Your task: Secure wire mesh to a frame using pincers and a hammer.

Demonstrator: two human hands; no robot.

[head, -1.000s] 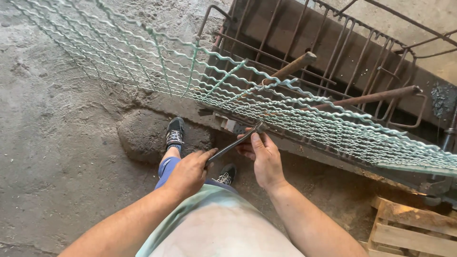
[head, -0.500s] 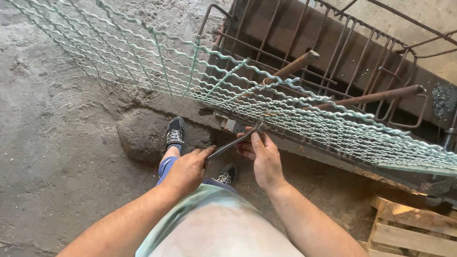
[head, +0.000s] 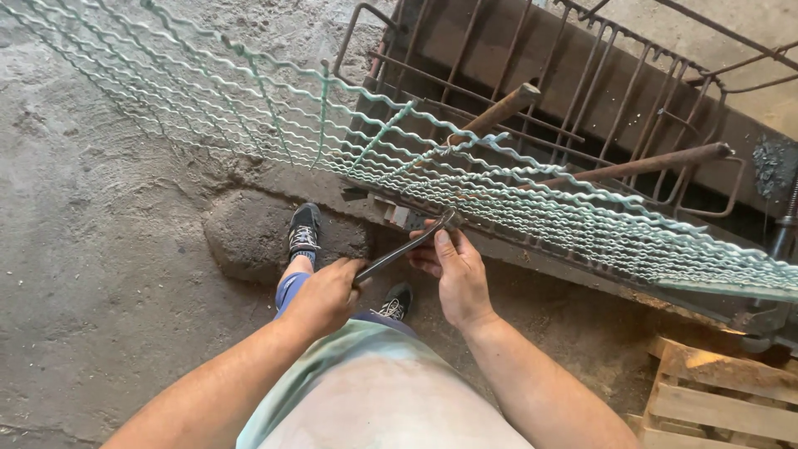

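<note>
The left hand (head: 326, 295) was closed round the low end of a thin dark bar (head: 405, 248), fingers wrapped fully and nothing else in them. The right hand (head: 453, 270) was half open at the bar's upper end, thumb along the shaft and fingers curled loosely beneath it, steadying more than gripping. The bar ran from about 7 o'clock of the right hand up toward 1 o'clock, where its tip met the near edge of the green mesh (head: 465, 179).

The bar looked like steel: stiff, fairly heavy for its thickness, smooth enough to turn in a sweaty palm, so it was best taken near both ends, as it was. The mesh seemed springy woven wire, light per strand yet awkward as a sheet, with cut ends that could scratch; I judged its edge the place to work it.

Beyond the mesh, at 12 to 2 o'clock, stood a rusty frame (head: 582, 108) with two rods (head: 640, 165) poking out. Two shoes (head: 304, 233) stood on the concrete floor (head: 100, 249) below the hands, and a pallet (head: 723, 399) lay at 4 o'clock.

Against the frame half a second before, the hands and bar sat almost where they had been; any shift was too slight to name
</note>
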